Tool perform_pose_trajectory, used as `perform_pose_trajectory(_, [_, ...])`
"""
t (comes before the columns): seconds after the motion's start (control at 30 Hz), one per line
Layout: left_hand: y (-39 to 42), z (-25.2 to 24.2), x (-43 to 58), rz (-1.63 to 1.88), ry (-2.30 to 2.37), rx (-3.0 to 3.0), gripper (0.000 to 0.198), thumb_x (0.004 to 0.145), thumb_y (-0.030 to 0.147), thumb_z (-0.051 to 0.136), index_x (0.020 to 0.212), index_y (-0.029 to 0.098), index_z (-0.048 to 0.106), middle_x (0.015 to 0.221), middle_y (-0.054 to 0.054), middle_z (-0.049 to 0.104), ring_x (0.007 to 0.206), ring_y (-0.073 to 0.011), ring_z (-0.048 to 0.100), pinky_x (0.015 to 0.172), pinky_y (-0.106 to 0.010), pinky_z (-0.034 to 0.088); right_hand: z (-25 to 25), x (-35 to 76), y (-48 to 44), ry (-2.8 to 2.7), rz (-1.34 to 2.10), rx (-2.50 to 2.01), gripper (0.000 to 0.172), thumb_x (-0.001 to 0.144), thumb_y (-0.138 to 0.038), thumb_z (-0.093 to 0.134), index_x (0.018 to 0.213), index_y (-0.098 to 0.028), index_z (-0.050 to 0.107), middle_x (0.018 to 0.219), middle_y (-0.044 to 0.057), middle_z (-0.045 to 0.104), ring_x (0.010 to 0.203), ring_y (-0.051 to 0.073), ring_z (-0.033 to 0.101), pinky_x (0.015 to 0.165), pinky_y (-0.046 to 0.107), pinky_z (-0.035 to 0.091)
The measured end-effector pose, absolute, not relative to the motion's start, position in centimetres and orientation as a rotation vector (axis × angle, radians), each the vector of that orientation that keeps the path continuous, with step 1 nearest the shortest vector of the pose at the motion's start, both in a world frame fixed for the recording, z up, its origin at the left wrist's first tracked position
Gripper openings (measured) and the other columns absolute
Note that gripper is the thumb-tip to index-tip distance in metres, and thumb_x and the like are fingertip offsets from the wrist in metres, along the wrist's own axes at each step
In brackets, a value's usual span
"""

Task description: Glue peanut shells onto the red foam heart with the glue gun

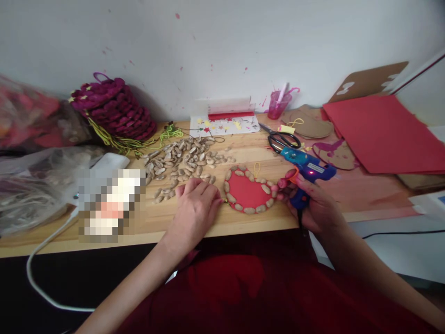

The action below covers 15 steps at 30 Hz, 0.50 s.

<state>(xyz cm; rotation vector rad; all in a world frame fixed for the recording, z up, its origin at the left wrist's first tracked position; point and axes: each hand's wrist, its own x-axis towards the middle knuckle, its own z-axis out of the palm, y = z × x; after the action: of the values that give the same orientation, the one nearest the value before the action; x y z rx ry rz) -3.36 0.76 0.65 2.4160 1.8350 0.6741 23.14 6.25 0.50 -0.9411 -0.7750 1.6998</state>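
My right hand (321, 206) is wrapped round a blue hot glue gun (320, 170) with a lit red light. Beside its fingers lies a red heart-shaped piece (247, 189), edged with peanut shells and topped by a yellow cord loop. My left hand (194, 208) rests on the table at the heart's left, back upward and fingers curled down. What those fingers hold, if anything, is hidden. Just beyond them spreads a pile of peanut shell halves (189, 157).
Black-handled scissors (283, 139) lie behind the glue gun. Red sheets (385, 132) and cardboard pieces (309, 123) occupy the right. A pink cup (278, 106) stands by the wall. At left are plastic bags (38, 195), a purple woven craft (120, 109) and a white cable (33, 273).
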Motion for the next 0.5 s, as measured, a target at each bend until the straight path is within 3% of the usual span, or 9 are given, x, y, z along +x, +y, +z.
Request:
perform_pose_trajectory(0.27, [-0.2,0.8,-4.1,0.766,1.684,2.318,0.008,0.095,0.016,0.060,0.090,0.021,0.063,0.087,0.000,0.072,0.092,-0.0222,0.059,0.084,-0.040,0.030,0.1,23.1,6.1,-0.895,1.668,-0.985,0.018,0.079,-0.043,0.080,0.085,-0.027,0.071,0.079,0.002,0.073,0.087,0.027,0.076,0.068,0.036,0.063])
perform_pose_trajectory(0.5, [-2.0,1.2,-4.9,0.732,1.527,2.287,0.005,0.096,0.020,0.063,0.096,0.022,0.068,0.084,0.001,0.072,0.088,-0.0205,0.059,0.085,-0.039,0.033,-0.1,22.7,6.0,-0.859,1.638,-1.024,0.021,0.075,-0.040,0.084,0.084,-0.025,0.072,0.076,0.000,0.073,0.089,0.026,0.077,0.080,0.037,0.064])
